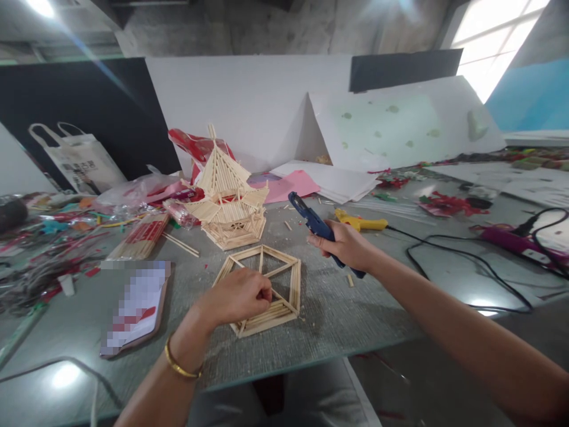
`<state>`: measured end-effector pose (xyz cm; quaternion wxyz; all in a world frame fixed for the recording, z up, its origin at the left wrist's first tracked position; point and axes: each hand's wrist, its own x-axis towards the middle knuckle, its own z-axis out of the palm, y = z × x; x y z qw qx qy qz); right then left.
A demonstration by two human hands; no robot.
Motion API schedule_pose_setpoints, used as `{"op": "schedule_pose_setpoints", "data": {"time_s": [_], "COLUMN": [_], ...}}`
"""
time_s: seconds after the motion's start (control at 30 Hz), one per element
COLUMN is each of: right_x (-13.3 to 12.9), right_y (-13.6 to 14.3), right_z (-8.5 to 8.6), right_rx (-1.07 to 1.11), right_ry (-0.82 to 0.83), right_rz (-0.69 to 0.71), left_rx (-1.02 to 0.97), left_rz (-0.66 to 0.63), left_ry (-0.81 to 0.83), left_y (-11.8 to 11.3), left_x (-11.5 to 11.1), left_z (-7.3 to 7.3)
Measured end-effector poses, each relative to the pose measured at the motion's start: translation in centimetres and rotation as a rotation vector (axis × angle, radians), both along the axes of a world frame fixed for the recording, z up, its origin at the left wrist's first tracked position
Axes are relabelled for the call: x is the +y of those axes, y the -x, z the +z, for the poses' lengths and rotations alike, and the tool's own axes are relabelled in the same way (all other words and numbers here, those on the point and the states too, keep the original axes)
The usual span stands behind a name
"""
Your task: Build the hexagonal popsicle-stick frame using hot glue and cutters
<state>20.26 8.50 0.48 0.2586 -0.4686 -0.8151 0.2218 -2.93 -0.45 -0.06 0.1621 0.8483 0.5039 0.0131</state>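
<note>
A hexagonal frame of thin wooden sticks [294, 284] lies flat on the table, with spokes crossing its middle and rows of sticks filling its near side. Over its left half is my left hand [242, 295], fingers curled closed; whatever is in them, if anything, is hidden. My right hand [349, 244] is wrapped round a dark blue hand cutter [311, 216], raised to the right of the frame with its head pointing up and left. Just behind the frame stands a pagoda-like model of wooden sticks [231, 201] with a pointed roof.
A yellow glue gun [362, 223] lies beyond my right hand, its black cord running right to a purple power strip [520, 242]. Left are a phone [137, 308] and a pack of sticks [141, 235]. Pink paper [291, 185] and white sheets lie behind. The table's glass edge is near me.
</note>
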Motion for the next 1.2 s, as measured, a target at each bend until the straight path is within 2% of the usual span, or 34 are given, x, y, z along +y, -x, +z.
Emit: {"op": "schedule_pose_setpoints", "data": {"time_s": [0.23, 0.5, 0.6, 0.7, 0.93, 1.2], "right_x": [-1.5, -3.6, -4.6, -5.4, -5.7, -5.5], "right_y": [-1.0, -3.4, -4.0, -4.1, -2.5, -0.1], "right_z": [1.1, 0.8, 1.0, 1.3, 1.0, 1.6], "right_rx": [-0.198, -0.400, -0.472, -0.518, -0.522, -0.468], "right_ry": [-0.150, -0.134, -0.086, -0.066, -0.083, -0.058], "right_rz": [-0.007, 0.102, 0.115, 0.130, 0.136, 0.167], "left_rx": [-0.018, -0.042, -0.105, -0.203, -0.435, -0.475], "left_rz": [-0.003, 0.008, 0.057, 0.158, 0.368, 0.427], "left_ry": [-0.002, -0.029, -0.060, -0.128, -0.303, -0.354], "left_y": [0.2, 0.1, 0.3, 0.2, -0.7, -0.8], "left_x": [-0.1, -0.3, -0.3, -0.2, -0.2, 0.0], "left_z": [-0.2, -0.2, -0.2, 0.1, 0.6, 0.0]}}
